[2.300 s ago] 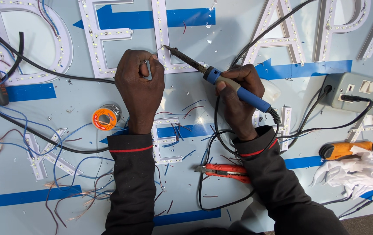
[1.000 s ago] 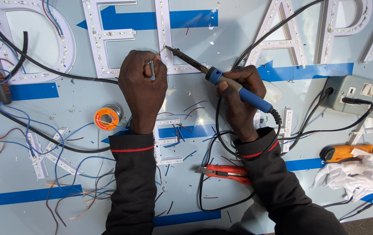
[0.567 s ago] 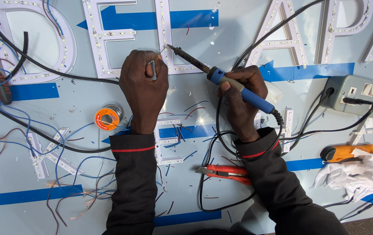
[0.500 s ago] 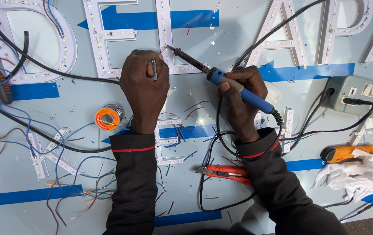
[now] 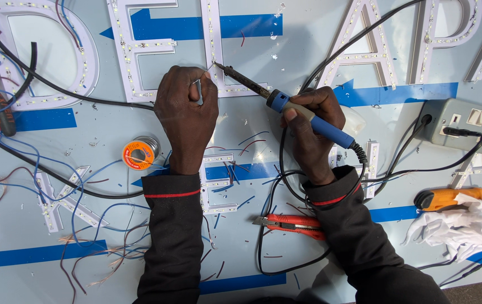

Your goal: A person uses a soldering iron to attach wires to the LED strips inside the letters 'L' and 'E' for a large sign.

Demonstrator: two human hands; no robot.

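Note:
My right hand (image 5: 308, 126) grips a blue-handled soldering iron (image 5: 286, 104), its dark tip pointing up-left at the strip of small lights on a white sign letter (image 5: 213, 50). My left hand (image 5: 187, 115) rests on the panel just left of the tip, pinching a thin wire of solder (image 5: 197, 90) between thumb and fingers. The iron's tip and the solder end meet near the letter's lower edge. Both arms wear dark sleeves with a red stripe at the cuff.
A solder spool (image 5: 138, 153) lies left of my left wrist. A red utility knife (image 5: 291, 224) sits between my forearms. A grey socket box (image 5: 460, 121), an orange tool (image 5: 443, 198) and crumpled white tissue (image 5: 466, 228) are at right; loose wires (image 5: 55, 180) spread at left.
The iron's tip has shifted only slightly around the same spot on the letter. My left hand has stayed in place with the solder.

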